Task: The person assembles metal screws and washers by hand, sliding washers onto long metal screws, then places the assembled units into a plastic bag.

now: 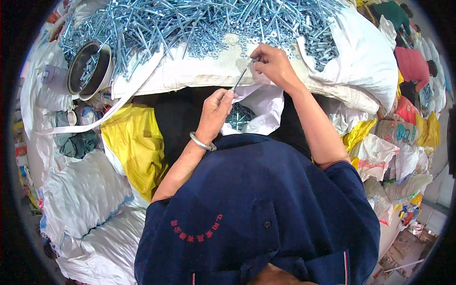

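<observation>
My left hand [216,111], with a metal bangle [203,142] at its wrist, pinches one end of a long, thin steel bolt [241,79]. The bolt slants up and to the right toward my right hand [274,65]. The fingers of my right hand are pinched together near the bolt's far end; what they hold, if anything, is too small to tell. Past both hands lies a heap of long bolts [156,28], with loose washers and nuts [204,49] along its near side. A white bag [266,111] with bolts inside sits open below my hands.
A round dark-lined pot [109,71] holding some metal parts stands at the left of the work surface [190,71]. Short metal sleeves [320,45] lie at the right beside white sacking [363,47]. Full sacks [85,194] surround me. Other people [412,64] are at the far right.
</observation>
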A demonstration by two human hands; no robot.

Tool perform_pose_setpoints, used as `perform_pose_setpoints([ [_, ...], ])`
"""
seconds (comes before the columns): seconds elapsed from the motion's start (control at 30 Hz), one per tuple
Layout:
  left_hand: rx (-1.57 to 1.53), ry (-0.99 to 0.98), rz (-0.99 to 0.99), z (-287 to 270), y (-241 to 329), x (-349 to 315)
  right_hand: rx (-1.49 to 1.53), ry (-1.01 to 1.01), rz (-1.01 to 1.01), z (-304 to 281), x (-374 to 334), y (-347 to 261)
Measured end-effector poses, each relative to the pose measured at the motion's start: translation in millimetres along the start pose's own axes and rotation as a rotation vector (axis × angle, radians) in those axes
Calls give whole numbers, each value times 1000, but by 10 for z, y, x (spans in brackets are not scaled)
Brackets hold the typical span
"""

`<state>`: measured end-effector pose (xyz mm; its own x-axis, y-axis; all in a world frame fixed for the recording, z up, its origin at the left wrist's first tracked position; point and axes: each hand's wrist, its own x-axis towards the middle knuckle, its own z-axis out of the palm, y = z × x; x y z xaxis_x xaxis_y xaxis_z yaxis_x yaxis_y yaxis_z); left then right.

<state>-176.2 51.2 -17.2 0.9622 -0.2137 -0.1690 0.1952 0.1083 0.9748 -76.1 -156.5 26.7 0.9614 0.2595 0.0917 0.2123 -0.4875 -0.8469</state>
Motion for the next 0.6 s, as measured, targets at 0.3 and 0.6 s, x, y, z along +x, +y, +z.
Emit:
perform_pose_setpoints([
  [0.3, 221, 39, 177, 51, 37, 17, 207, 146, -7, 169, -363, -272],
  [0.6, 248, 109, 224, 91, 49, 4, -303, 330, -581, 295, -444, -326],
])
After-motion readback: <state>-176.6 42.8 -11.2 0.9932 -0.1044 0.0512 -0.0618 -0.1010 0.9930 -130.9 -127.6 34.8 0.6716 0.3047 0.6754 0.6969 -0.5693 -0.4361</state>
